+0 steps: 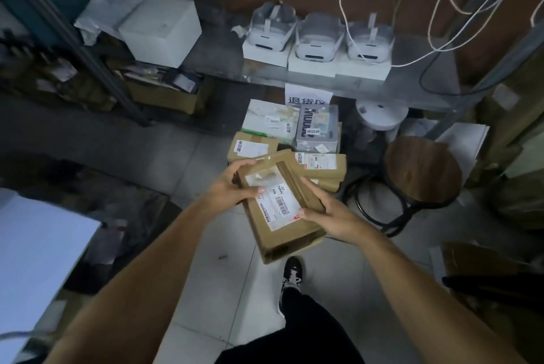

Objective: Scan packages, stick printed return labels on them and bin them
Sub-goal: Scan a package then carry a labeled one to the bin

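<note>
Hands, left hand (pixel 232 184) and right hand (pixel 329 213), grip a cardboard package (pixel 282 216).

- I held a cardboard package (pixel 279 204) between my left hand (pixel 232 185) and right hand (pixel 326 216), above the floor.
- Beyond it, labelled parcels (pixel 294 140) lay stacked on the floor below a shelf (pixel 412 84).
- On the shelf sat three headsets (pixel 319 37) side by side.
- A stool (pixel 421 169) stood right of the parcels.

Tiled floor (pixel 182 157) carries labelled parcels (pixel 253 147), a round stool (pixel 421 169), cardboard boxes (pixel 164 95).
</note>
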